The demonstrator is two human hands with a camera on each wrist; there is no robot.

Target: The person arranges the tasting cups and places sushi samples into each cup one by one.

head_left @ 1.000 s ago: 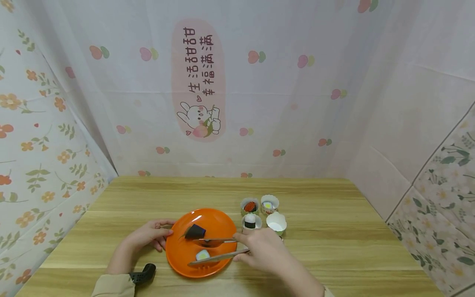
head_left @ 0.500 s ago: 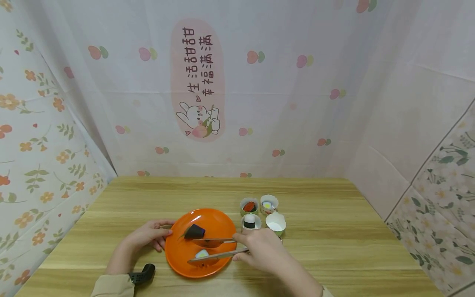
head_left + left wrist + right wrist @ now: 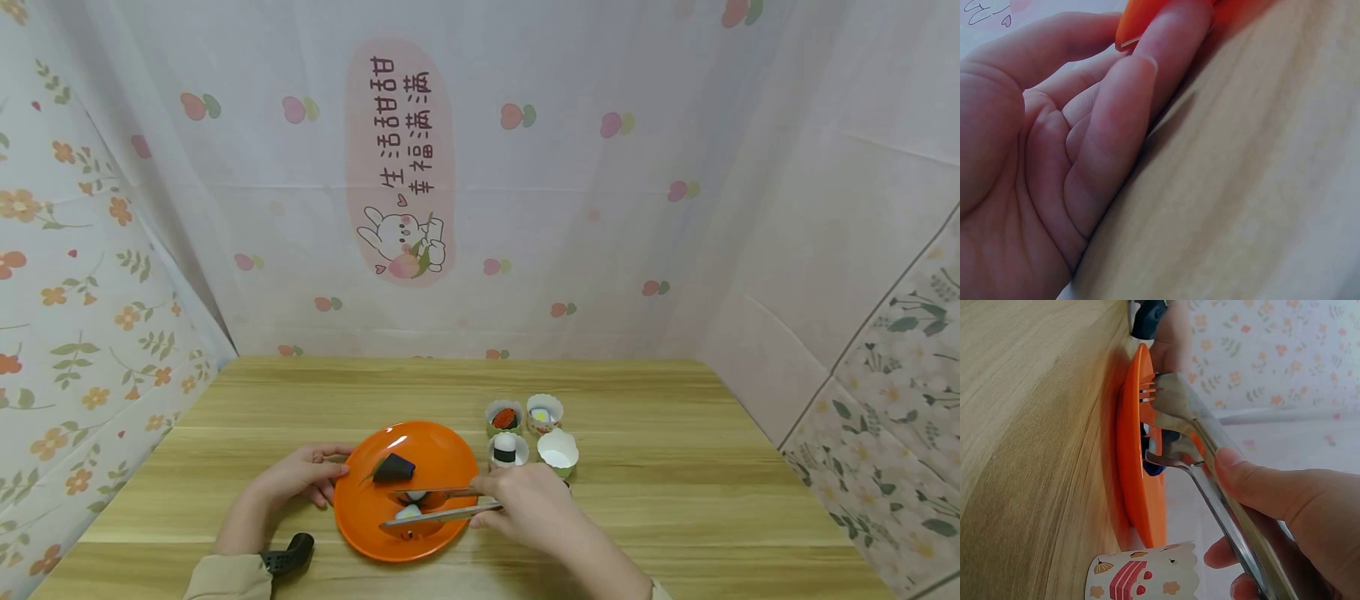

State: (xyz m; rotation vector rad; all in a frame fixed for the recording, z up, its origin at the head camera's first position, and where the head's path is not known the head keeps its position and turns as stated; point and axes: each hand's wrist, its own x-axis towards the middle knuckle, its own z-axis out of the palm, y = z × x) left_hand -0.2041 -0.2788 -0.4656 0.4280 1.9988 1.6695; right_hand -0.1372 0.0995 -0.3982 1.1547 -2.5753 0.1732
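Note:
My left hand [image 3: 296,477] holds the left rim of a round orange plate [image 3: 450,450], the rim between its thumb and fingers. With my right hand [image 3: 532,504] I grip metal tongs [image 3: 450,515], which reach over the plate, their ends fork-like in the right wrist view. Their arms stand apart. Between them show a white sushi piece [image 3: 408,512], partly hidden by the near arm, and another whitish bit [image 3: 415,496] at the far arm. A black cone-shaped hand roll [image 3: 393,468] lies on the plate beyond the tongs.
Right of the plate stand several scalloped paper cups: one with red-topped sushi [image 3: 505,418], one with a white-and-yellow piece [image 3: 540,414], one with a black-banded rice piece [image 3: 505,449], and an empty cup [image 3: 558,450]. A black device [image 3: 291,554] sits at my left wrist.
The far arm of the tongs has come slightly nearer the other arm, and a whitish bit now shows beside it. My left hand and the plate stay put.

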